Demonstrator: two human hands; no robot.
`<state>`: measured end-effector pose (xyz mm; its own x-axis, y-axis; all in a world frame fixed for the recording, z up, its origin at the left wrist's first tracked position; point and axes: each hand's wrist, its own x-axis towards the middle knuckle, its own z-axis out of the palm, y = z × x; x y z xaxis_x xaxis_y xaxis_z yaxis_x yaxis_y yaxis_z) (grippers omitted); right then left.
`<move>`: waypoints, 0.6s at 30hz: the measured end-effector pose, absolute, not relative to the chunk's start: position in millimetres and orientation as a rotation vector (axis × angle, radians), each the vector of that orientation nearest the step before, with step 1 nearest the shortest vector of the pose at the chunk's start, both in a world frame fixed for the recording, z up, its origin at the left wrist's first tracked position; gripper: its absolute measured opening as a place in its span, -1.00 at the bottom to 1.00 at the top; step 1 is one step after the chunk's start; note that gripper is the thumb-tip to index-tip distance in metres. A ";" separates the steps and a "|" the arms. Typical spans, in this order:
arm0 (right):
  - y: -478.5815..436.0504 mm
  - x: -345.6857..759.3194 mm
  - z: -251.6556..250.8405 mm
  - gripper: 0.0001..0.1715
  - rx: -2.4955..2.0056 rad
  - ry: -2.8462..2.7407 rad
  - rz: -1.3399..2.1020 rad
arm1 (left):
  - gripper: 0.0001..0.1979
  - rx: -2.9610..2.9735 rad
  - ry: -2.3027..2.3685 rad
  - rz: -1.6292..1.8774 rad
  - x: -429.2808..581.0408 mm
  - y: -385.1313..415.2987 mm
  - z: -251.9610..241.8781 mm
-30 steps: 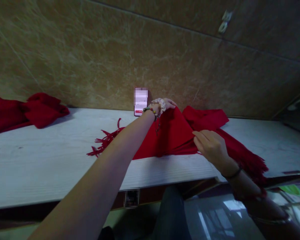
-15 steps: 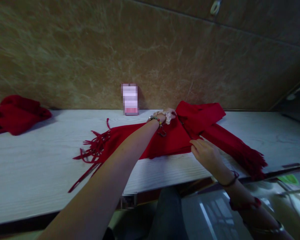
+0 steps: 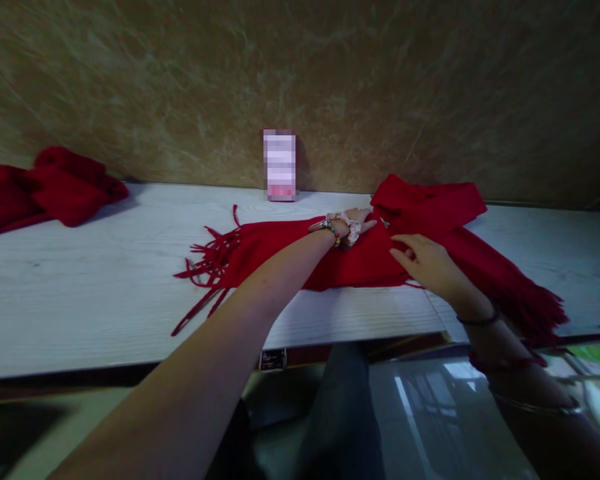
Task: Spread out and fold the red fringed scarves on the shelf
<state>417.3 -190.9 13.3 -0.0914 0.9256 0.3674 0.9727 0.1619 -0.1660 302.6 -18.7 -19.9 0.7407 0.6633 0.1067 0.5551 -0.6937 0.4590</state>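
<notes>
A red fringed scarf (image 3: 280, 250) lies across the white wooden table (image 3: 80, 287), bent at the middle, with one fringed end at the left and the other hanging over the front edge at the right. My left hand (image 3: 356, 222), with beaded bracelets on the wrist, rests at the far edge of the scarf near the bend; its fingers are mostly hidden. Just to the right, my right hand (image 3: 423, 261) lies on the red cloth with its fingers stretched out flat.
Another red scarf (image 3: 45, 187) lies bunched at the table's far left. A small upright pink and white object (image 3: 279, 165) leans on the brown marbled wall behind the table. A glass surface (image 3: 430, 413) sits below the front edge at the right.
The scarf's left half has been laid down flat along the table. My left hand has sunk onto the cloth, and my right hand has slid up towards the bend.
</notes>
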 end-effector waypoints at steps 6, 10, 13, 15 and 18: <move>-178.9 388.8 -0.7 -0.59 -1.839 -2.053 -0.110 | -0.57 2.717 0.988 0.320 271.1 -25.8 -17.6; -168.1 359.2 -5.3 -0.60 -1.713 -2.103 -0.077 | -0.56 2.755 1.098 0.293 230.9 -17.6 -17.0; -155.8 336.8 -6.2 -0.56 -1.647 -2.146 -0.054 | -0.57 2.769 1.149 0.344 200.3 -11.1 -14.9; -148.8 325.1 -4.9 -0.54 -1.646 -2.182 -0.062 | -0.56 2.789 1.208 0.443 182.6 -10.7 -10.1; -141.6 313.5 0.8 -0.54 -1.679 -2.216 -0.111 | -0.53 2.806 1.289 0.573 159.3 -17.9 -0.4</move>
<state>313.5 -141.6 0.8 -0.2311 0.9166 0.3261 0.9446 0.2917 -0.1505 159.3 -17.9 -0.4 0.5967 0.7336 0.3253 0.7331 -0.6632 0.1509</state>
